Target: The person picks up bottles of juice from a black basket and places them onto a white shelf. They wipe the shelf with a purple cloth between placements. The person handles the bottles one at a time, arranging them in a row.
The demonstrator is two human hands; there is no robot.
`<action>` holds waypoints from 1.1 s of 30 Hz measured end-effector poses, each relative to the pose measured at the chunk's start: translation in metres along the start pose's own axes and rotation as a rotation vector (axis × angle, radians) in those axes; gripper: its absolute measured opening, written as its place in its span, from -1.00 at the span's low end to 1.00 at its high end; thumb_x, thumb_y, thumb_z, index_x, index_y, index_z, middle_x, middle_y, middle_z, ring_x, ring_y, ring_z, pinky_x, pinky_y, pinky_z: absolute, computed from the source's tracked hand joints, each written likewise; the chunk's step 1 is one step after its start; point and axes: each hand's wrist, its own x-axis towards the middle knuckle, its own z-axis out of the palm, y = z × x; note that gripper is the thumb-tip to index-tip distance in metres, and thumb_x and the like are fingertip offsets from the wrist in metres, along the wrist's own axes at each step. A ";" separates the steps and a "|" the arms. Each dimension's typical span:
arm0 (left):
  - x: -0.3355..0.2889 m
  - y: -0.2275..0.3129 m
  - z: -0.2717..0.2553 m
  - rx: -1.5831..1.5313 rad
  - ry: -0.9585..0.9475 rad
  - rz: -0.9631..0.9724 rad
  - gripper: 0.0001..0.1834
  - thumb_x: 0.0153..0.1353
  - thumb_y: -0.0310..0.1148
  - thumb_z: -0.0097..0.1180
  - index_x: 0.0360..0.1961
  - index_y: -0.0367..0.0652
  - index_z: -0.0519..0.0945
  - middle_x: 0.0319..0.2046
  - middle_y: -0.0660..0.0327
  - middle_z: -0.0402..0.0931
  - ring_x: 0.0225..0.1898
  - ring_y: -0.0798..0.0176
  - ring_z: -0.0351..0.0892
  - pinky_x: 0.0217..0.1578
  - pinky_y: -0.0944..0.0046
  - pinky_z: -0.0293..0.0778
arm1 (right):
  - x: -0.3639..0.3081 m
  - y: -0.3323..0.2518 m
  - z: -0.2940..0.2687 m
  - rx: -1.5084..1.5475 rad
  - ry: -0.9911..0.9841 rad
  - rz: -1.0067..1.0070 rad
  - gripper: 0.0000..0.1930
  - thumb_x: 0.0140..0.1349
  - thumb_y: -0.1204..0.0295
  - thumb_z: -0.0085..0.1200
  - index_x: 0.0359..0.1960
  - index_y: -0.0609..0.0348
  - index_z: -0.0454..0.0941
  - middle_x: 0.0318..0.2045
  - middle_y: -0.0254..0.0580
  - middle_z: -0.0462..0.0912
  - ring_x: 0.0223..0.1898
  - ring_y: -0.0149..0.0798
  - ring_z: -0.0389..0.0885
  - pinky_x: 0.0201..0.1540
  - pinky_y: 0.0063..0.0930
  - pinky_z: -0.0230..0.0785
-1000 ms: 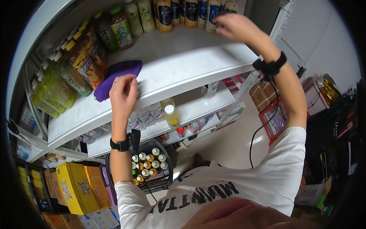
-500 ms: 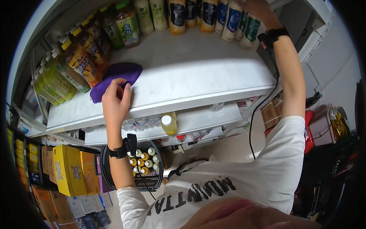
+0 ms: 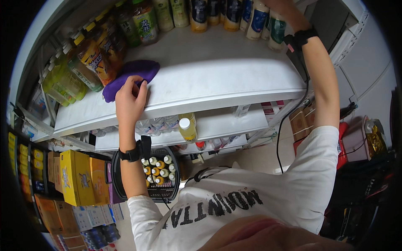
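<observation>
My left hand point(image 3: 130, 100) is at the front of the white shelf point(image 3: 201, 79), its fingers curled on a purple cloth point(image 3: 136, 71) that lies bunched there. Beside the cloth stand bottles of orange-brown drink point(image 3: 94, 58). At the back right, my right hand point(image 3: 287, 10) reaches over the tops of pale bottles. Closest to it is a bottle with a green label point(image 3: 277, 35), and a blue-labelled bottle point(image 3: 257, 23) stands to its left. The right fingers are cut off by the upper edge, so their hold is hidden.
Yellow-green bottles point(image 3: 56, 88) line the shelf's left end; dark-labelled bottles point(image 3: 198, 14) stand along the back. A lower shelf holds a yellow bottle point(image 3: 187, 130). Below is a black basket point(image 3: 178, 184) of small bottles. Yellow cartons point(image 3: 75, 178) stand left; a black cable point(image 3: 279, 138) hangs right.
The whole view has shifted slightly. My left hand stays on the purple cloth, and my right hand remains over the bottles at the back right.
</observation>
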 end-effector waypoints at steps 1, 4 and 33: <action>-0.001 0.000 -0.002 0.005 0.006 0.002 -0.83 0.29 -0.33 0.28 -0.22 -0.21 0.65 -0.67 0.16 0.40 -0.65 0.21 0.36 -0.57 0.18 0.26 | -0.003 -0.015 -0.005 0.055 -0.055 0.033 -0.53 0.48 0.07 -0.03 -0.09 0.32 0.64 -0.19 0.15 0.73 -0.20 0.11 0.69 -0.05 -0.07 0.54; -0.002 -0.004 -0.002 -0.011 0.013 0.014 -0.82 0.28 -0.33 0.29 -0.23 -0.22 0.65 -0.68 0.16 0.40 -0.65 0.20 0.36 -0.57 0.17 0.26 | -0.021 -0.048 -0.038 0.172 -0.161 0.088 -0.53 0.48 0.08 0.00 -0.08 0.36 0.63 -0.23 0.13 0.73 -0.25 0.05 0.68 -0.07 -0.15 0.56; -0.242 -0.098 -0.191 -0.714 -0.049 -0.217 -0.14 0.16 -0.24 0.53 0.30 -0.37 0.25 0.13 0.02 0.54 0.17 0.24 0.53 0.20 0.21 0.46 | -0.183 -0.551 -0.177 1.238 -0.148 -0.416 -0.91 0.45 0.49 -0.01 -0.11 0.24 0.45 -0.50 0.06 0.56 -0.47 -0.19 0.61 -0.38 -0.34 0.39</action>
